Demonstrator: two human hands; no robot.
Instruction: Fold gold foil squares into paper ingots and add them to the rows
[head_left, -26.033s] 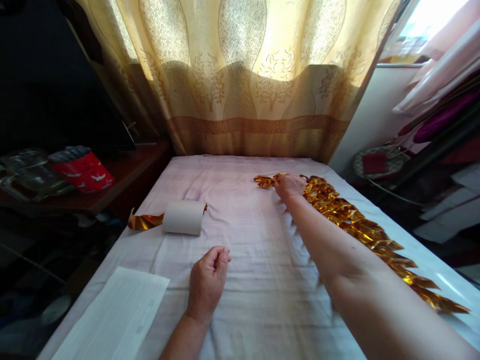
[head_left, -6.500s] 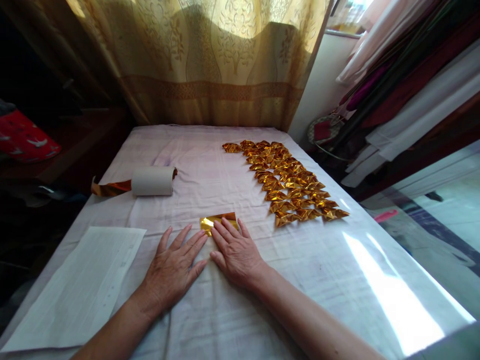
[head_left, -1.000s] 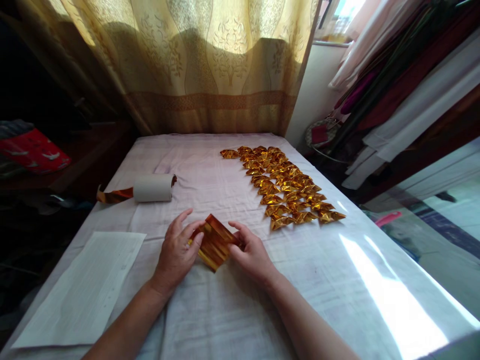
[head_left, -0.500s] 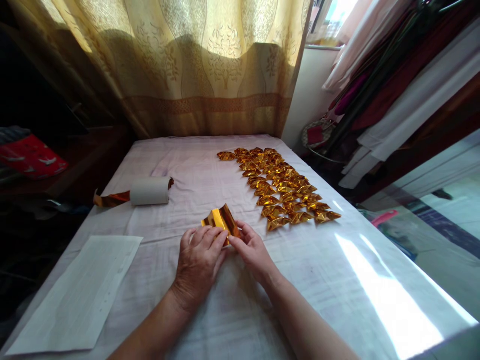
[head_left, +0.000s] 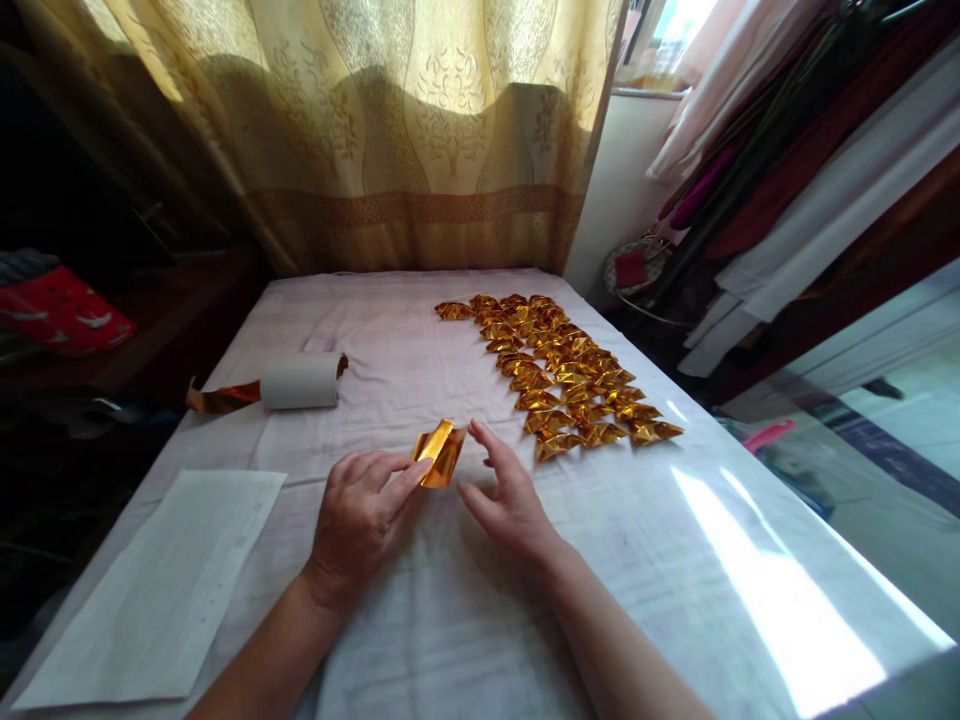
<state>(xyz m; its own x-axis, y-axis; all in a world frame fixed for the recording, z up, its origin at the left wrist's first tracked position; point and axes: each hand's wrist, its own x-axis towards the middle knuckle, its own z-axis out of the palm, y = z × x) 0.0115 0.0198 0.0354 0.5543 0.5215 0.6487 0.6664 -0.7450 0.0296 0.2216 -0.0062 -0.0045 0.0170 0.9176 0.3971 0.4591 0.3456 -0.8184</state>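
Left hand [head_left: 358,517] pinches the half-folded gold foil piece [head_left: 441,452] just above the cloth, right hand [head_left: 507,492] open-fingered beside it — a one-sided grip, so the springy foil could unfold.

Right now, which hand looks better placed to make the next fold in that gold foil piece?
Probably the right hand: it hovers open beside the gold foil piece, fingers free. The left hand is pinching the piece, so it likely serves better as the holder.
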